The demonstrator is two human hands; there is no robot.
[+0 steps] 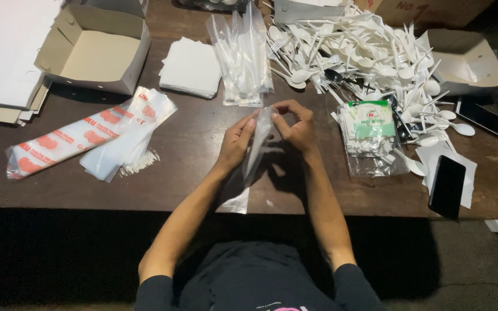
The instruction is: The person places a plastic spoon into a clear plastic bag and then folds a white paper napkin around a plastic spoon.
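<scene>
You sit square to a dark wooden table [203, 150], so everything lies within arm's reach in an arc around you. Far right, the big heap of white plastic spoons and forks [364, 52] spreads loose, easy to pick from. At far left lies a stack of flat white cardboard [4, 52], and next to it an open cardboard box [90, 52] stands mouth up. A printed red-and-white plastic pack [64, 138] lies on its side left of you, with clear sleeves spilling from its open end. Straight ahead, just beyond your hands, a pile of filled clear sleeves [242, 57] rests beside a stack of white paper napkins [190, 68]. Right of your hands sits a bundle of small packets with a green label [370, 129]. A black phone [447, 185] lies on a white sheet near the right edge, another phone [480, 116] beyond it.

Your left hand [236, 141] and right hand [298, 128] are both pinched on the top of a narrow clear plastic sleeve [259, 144], held up above the table in front of you, fingertips pulling at its mouth while the rest hangs down.
</scene>
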